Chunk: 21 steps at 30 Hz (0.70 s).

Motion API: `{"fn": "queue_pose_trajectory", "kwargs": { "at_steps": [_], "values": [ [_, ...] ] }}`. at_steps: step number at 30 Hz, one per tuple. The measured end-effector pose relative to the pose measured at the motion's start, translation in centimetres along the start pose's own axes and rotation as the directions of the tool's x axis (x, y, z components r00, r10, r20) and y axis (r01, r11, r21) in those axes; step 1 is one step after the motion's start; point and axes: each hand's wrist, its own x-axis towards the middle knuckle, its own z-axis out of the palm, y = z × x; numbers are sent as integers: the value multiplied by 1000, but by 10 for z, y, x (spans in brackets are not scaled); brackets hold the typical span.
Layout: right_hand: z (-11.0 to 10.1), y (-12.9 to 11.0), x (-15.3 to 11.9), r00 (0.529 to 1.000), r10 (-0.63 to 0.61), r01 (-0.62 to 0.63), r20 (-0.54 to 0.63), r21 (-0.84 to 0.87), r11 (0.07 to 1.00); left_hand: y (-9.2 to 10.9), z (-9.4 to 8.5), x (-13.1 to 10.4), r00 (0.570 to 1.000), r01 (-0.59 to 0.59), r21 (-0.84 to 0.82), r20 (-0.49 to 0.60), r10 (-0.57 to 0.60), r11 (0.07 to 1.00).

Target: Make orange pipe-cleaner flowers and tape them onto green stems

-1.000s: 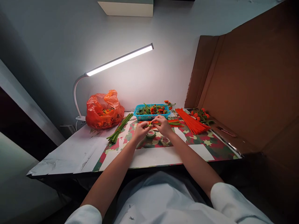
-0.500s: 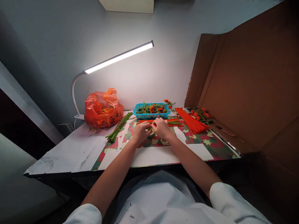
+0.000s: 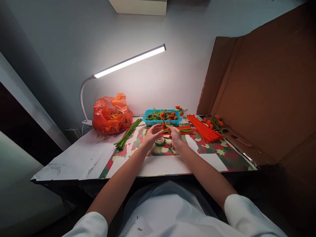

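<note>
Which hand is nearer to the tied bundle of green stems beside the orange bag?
Left. The left hand is just to the right of the tied bundle, not touching it; the right hand is farther right, past the left hand.

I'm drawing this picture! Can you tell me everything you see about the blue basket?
The blue basket looks like plastic, a shallow rectangle with a rim and a patterned front. It sits upright on the table, toward the back, holding green stems and orange-red flowers, some poking out past its right end.
</note>
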Motion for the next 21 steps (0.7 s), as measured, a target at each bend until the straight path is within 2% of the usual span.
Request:
{"fn": "queue_pose_trajectory", "kwargs": {
  "at_steps": [2, 4, 6, 8, 11, 14, 15, 18, 21],
  "values": [
    [5, 0, -6, 995, 101, -100, -15, 73, 992, -6, 4, 0, 999, -46, 1, -28, 46, 999],
    [8, -1, -9, 994, 108, -110, 37, 63, 992, -9, 4, 3, 995, -80, -5, -55, 79, 997],
    [8, -3, -10, 994, 59, -60, 88, 14, 998, -9, 1, 5, 994, -84, -15, -76, 82, 996],
    [5, -6, -9, 997, -19, 22, 81, -32, 999, -6, -1, 6, 995, -64, -28, -76, 62, 998],
    [0, -11, -6, 991, -92, 95, 97, -24, 995, -2, -2, 5, 1000, -16, -18, -12, 15, 1000],
    [-2, -11, -3, 971, -59, 53, 233, 30, 998, 1, -1, 3, 997, 35, 3, 67, -35, 999],
    [-2, -10, -3, 968, -58, 50, 245, 41, 998, 1, -1, 3, 996, 56, -8, 73, -55, 998],
    [-1, -8, -3, 980, -151, 150, 132, 22, 989, 2, -2, 2, 995, 95, -91, 25, -93, 991],
    [-1, -8, -7, 963, -267, 269, 29, -105, 957, 3, -2, 1, 999, 27, -146, -22, -30, 989]
  ]
}}
